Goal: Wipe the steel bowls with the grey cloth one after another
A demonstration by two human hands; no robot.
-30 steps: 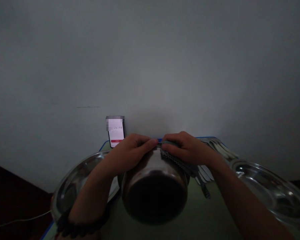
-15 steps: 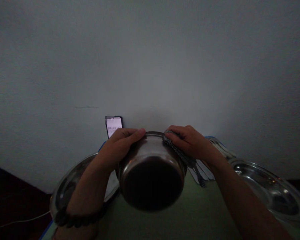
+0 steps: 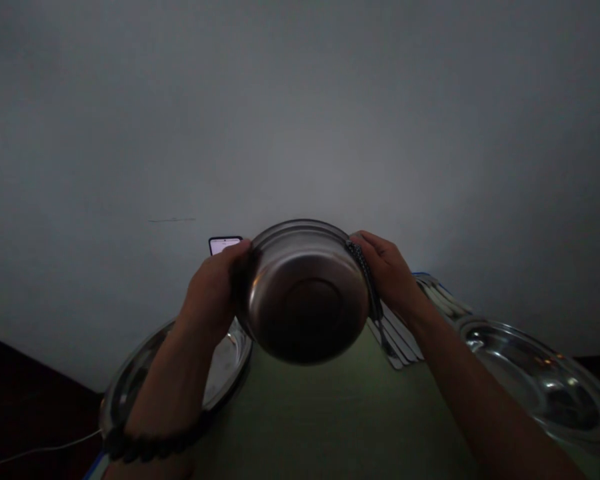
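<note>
Metal bowl (image 3: 307,293) tipped up at the frame's centre, its underside facing the viewer.
The person's left hand (image 3: 211,287) grips its left rim; the right hand (image 3: 383,263) pinches a patterned cloth (image 3: 364,268) against the right rim. Shiny basins sit lower left (image 3: 225,365) and lower right (image 3: 517,377).

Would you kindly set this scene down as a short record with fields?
Held: round silver metal bowl, tilted, underside toward the camera
Left hand: gripping the bowl's left side
Right hand: gripping its right side with a dark patterned cloth
Left: shiny round metal basin on green tabletop
Right: second shiny metal basin, slender pale utensils
Behind: partly hidden lit phone, plain grey wall
</note>
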